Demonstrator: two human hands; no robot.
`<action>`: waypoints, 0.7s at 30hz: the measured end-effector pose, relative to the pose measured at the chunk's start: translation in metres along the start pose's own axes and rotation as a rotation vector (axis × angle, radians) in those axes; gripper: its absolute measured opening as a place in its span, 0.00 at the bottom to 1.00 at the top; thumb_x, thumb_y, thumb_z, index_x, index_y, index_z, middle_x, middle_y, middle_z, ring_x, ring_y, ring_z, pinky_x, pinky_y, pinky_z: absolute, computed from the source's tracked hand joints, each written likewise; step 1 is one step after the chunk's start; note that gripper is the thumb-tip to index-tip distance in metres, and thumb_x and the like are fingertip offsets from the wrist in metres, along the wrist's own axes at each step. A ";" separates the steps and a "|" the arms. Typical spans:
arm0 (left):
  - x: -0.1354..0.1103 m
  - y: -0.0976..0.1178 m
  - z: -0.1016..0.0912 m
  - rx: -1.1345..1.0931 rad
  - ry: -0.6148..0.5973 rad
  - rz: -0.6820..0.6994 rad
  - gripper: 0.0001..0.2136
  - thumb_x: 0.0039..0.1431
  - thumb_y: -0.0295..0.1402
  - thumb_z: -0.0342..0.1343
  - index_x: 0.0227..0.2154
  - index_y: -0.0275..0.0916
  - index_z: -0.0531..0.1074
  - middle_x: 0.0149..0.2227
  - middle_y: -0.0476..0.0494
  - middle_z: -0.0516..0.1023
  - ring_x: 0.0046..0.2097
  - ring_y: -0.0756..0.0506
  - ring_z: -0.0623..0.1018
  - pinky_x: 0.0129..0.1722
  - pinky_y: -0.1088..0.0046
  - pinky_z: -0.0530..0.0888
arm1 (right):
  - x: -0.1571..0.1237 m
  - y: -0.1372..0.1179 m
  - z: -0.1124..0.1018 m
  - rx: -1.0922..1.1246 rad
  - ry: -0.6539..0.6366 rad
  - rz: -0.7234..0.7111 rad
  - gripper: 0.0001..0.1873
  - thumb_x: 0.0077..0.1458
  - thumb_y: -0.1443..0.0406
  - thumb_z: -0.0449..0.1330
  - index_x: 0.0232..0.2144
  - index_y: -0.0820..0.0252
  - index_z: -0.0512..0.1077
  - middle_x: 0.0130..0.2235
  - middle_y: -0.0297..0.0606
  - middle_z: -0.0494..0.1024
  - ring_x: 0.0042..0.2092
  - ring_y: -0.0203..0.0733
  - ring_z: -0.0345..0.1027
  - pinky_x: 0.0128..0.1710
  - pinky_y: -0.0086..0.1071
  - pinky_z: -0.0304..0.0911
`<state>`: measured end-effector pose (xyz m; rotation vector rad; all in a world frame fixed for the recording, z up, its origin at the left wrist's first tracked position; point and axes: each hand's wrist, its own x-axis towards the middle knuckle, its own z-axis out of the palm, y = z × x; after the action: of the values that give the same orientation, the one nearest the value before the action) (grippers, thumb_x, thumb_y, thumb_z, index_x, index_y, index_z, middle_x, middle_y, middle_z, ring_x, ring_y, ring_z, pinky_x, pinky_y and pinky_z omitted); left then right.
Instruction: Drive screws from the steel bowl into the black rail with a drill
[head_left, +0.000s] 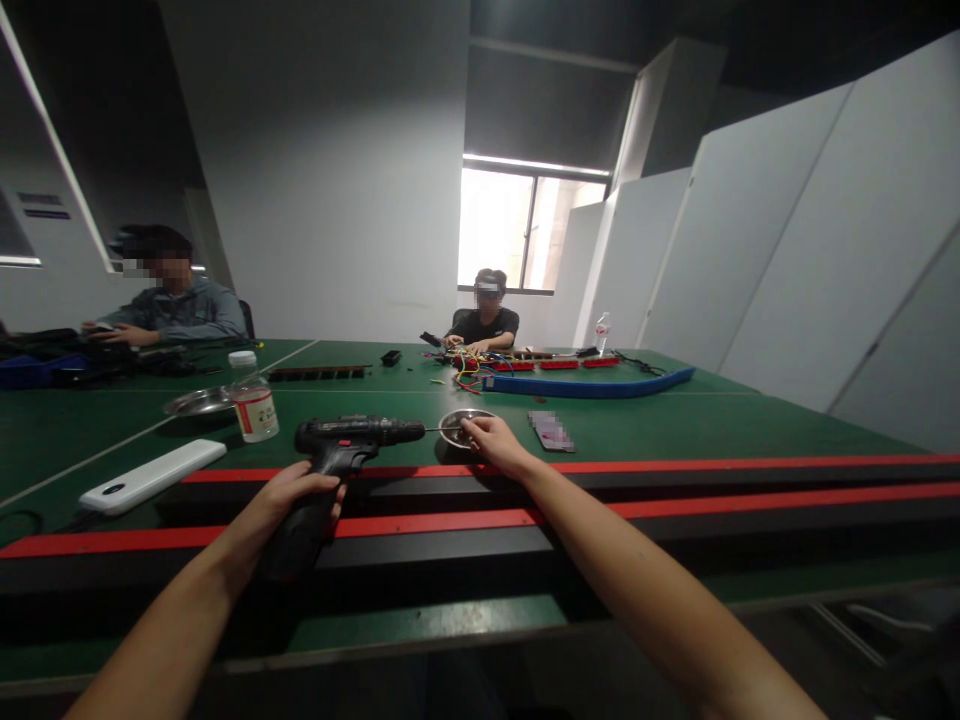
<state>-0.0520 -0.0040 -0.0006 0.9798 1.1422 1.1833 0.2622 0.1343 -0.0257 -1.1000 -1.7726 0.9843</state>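
My left hand (304, 490) is wrapped round the grip of a black cordless drill (352, 432), which lies level with its chuck to the right. A long thin bit (441, 430) sticks out of the chuck and reaches over a round metal bowl (444, 420). At the tip of the bit, above the bowl, the fingers of my right hand (491, 442) are pinched together; what they hold is too small to make out. Below both hands run two long black bars with red top strips (465, 518), side by side across the green table (495, 615).
Left of the drill stand a clear bottle (257, 410), a metal dish (199, 402) and a long white case (154, 477). A phone-like object (551, 431) lies right of the bowl. Farther back are a blue strip (585, 386) and coloured wires (471, 372). Two people sit across the table.
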 end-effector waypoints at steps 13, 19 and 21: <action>0.000 -0.001 -0.001 0.010 -0.016 0.004 0.12 0.52 0.33 0.68 0.34 0.36 0.70 0.31 0.45 0.78 0.28 0.46 0.77 0.27 0.71 0.76 | 0.001 -0.002 0.001 -0.020 0.012 -0.011 0.23 0.63 0.49 0.56 0.31 0.63 0.74 0.23 0.33 0.68 0.24 0.34 0.58 0.22 0.26 0.51; -0.002 0.002 0.000 0.012 -0.020 0.009 0.13 0.53 0.33 0.68 0.36 0.36 0.70 0.32 0.44 0.78 0.29 0.47 0.78 0.28 0.71 0.77 | -0.001 -0.003 0.001 -0.010 0.001 0.000 0.22 0.63 0.50 0.57 0.33 0.65 0.75 0.23 0.33 0.68 0.24 0.34 0.58 0.22 0.26 0.51; -0.002 0.002 0.001 0.012 -0.019 0.012 0.14 0.52 0.34 0.68 0.35 0.36 0.70 0.32 0.45 0.78 0.28 0.47 0.78 0.28 0.72 0.77 | -0.001 -0.004 0.001 0.002 -0.008 0.007 0.22 0.63 0.51 0.57 0.34 0.65 0.75 0.24 0.33 0.68 0.25 0.34 0.58 0.23 0.26 0.51</action>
<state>-0.0517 -0.0054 0.0013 1.0063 1.1315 1.1751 0.2606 0.1321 -0.0228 -1.1029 -1.7757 0.9954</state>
